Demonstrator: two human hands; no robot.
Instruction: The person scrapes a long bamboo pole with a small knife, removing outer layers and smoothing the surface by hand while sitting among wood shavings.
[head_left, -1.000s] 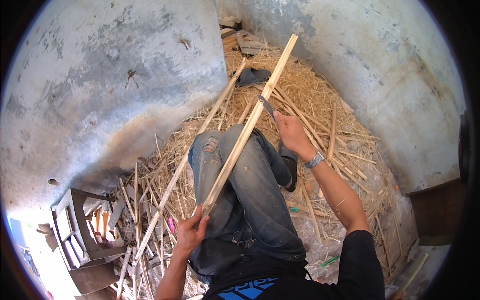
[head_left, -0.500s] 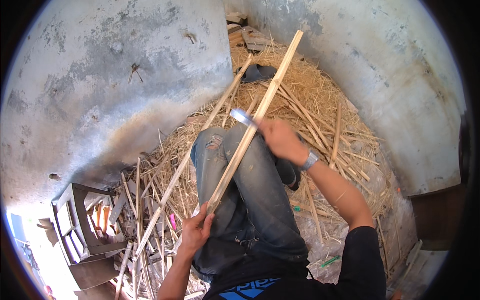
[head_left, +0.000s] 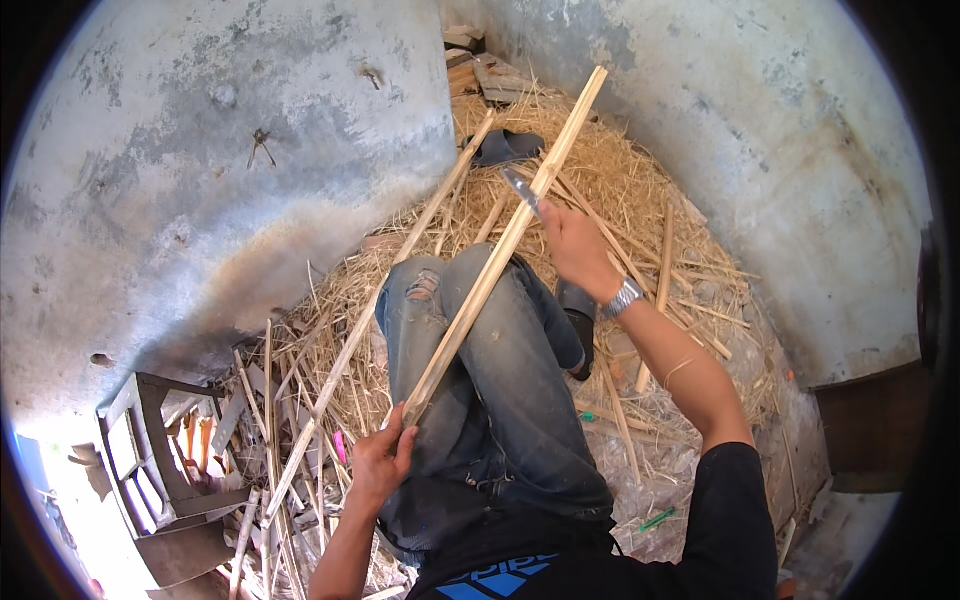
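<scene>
A long pale wooden strip (head_left: pixel 485 283) slants across my bent knees, its far tip raised toward the upper right. My left hand (head_left: pixel 382 462) grips its near end between thumb and fingers, beside my thigh. In my right hand (head_left: pixel 580 252) is a knife (head_left: pixel 521 190), fingers closed around a handle that they hide. The knife's blade lies across the strip beyond my knees and points to the upper left. Whether the edge is biting into the wood, I cannot tell.
Another long strip (head_left: pixel 350 345) runs along my left side. Shavings (head_left: pixel 620 165) and loose sticks (head_left: pixel 668 255) cover the floor ahead and to the right. Plastered walls (head_left: pixel 250 110) close in on both sides. A dark frame (head_left: pixel 150 430) stands at left, a dark sandal (head_left: pixel 505 148) beyond my knees.
My right hand has moved with the knife farther up the strip, away from me. My left hand keeps hold of the near end, and the strip has hardly shifted.
</scene>
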